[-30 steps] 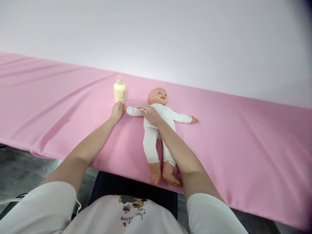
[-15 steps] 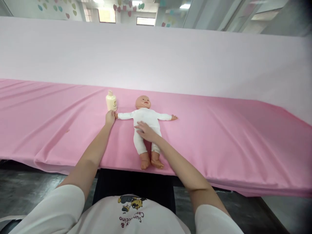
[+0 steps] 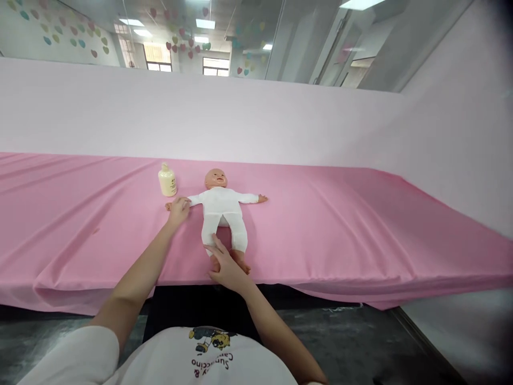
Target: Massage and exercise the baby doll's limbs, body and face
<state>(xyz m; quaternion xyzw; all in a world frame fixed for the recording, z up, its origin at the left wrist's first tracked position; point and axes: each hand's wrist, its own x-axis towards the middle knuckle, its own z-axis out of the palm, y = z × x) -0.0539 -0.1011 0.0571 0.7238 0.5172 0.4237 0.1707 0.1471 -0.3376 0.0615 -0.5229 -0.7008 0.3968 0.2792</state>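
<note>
Head view shows the fingers of the left hand (image 3: 178, 209) curled loosely over the doll's (image 3: 221, 206) outstretched wrist, at the left end of its arm; they cover the small plastic hand, but whether they pinch it or only rest on it I cannot tell. The fingers of the right hand (image 3: 224, 264) lie spread and fairly flat over the doll's lower legs and feet, at the near edge of the table (image 3: 360, 230); they press or cup more than they clamp, and no full grip shows.

Outward from the fingers, the doll lies on its back, head toward the far wall, arms stretched left and right, legs pointing near. It wears a white one-piece suit; head, hands and feet are bare, shiny plastic.

Judging by its look, the doll is light and moves easily. The head, hands and feet seem hard and rather slick, while the cloth-covered trunk and limbs look softer and give better purchase. The limbs probably swing at the joints, so a hold on a wrist or ankle alone would let the body dangle; the trunk, or both legs together, looks like the steadier place to take it.

A cream lotion bottle (image 3: 167, 181) stands upright just beyond the left hand, apart from the doll. The pink cloth on the table is smooth, and the doll would likely slide on it.
</note>
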